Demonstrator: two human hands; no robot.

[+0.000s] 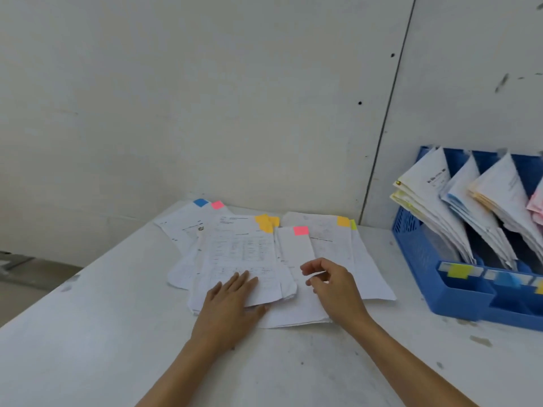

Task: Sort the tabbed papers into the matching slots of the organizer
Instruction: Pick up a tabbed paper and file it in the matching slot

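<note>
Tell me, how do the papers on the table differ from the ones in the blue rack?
The table papers lie flat in a loose overlapping spread; the filed papers stand leaning in the organizer. The table papers mix blue, pink, orange and yellow tabs; the filed papers are grouped by colour, slot by slot. Both are white printed sheets with coloured tabs.

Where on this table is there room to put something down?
The big bare patch is the near-left part of the table, left of the left hand and the papers. A narrow bare strip runs between the papers and the blue organizer. The middle is crowded with papers and the right hand.
</note>
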